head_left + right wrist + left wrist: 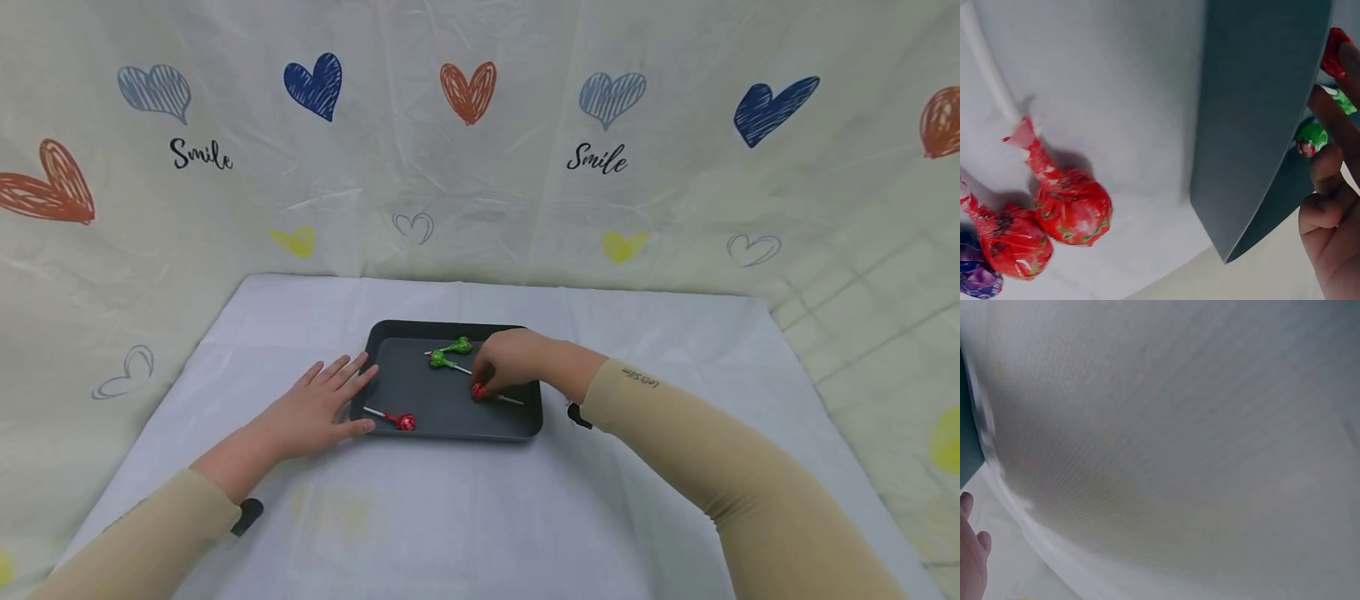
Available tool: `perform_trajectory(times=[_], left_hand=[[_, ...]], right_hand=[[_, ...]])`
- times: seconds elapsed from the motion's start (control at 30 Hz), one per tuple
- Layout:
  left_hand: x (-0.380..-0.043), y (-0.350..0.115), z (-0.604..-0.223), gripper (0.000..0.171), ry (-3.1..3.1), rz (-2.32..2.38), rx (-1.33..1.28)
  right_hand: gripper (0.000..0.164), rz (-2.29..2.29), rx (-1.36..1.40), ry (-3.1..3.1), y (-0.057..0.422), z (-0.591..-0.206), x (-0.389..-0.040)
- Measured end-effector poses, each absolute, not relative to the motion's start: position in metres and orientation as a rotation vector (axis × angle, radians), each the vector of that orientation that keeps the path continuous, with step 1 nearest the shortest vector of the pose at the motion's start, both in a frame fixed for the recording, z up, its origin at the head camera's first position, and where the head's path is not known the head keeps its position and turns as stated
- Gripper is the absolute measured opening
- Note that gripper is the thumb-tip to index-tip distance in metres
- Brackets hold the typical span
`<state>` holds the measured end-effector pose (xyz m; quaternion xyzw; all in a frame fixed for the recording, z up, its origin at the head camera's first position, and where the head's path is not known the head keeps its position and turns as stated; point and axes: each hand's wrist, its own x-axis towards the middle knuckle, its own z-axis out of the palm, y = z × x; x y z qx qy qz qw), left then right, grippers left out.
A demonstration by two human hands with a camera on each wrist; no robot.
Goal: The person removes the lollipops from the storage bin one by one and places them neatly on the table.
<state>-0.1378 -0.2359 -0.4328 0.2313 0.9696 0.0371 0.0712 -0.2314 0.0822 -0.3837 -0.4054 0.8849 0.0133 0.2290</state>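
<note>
A dark grey tray (427, 396) lies on the white-covered table. My right hand (512, 360) reaches over its right side and pinches the head of a red-wrapped lollipop (477, 392), whose white stick points right; the red wrapper (1335, 53) also shows at the fingertips in the right wrist view. Two green-wrapped lollipops (441, 359) lie in the tray just left of that hand. Another red lollipop (405, 422) is near the tray's front left. With fingers spread, my left hand (318, 410) rests at the tray's left edge, holding nothing.
Outside the tray, below my right wrist, two red lollipops (1072, 206) and a purple one (979, 265) lie on the tablecloth; the arm hides them in the head view. Behind the table hangs a pale sheet (510, 183) printed with hearts.
</note>
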Motion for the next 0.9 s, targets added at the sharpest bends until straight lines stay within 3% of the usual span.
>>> perform_trajectory(times=[0.3, 0.9], left_hand=[[-0.138, -0.236, -0.433, 0.086, 2.915, 0.109, 0.699], [-0.138, -0.236, -0.433, 0.086, 2.919, 0.133, 0.689]], right_hand=[[0.028, -0.061, -1.131, 2.424, 0.093, -0.377, -0.234], [0.032, 0.041, -1.125, 2.386, 0.084, -0.387, -0.23]])
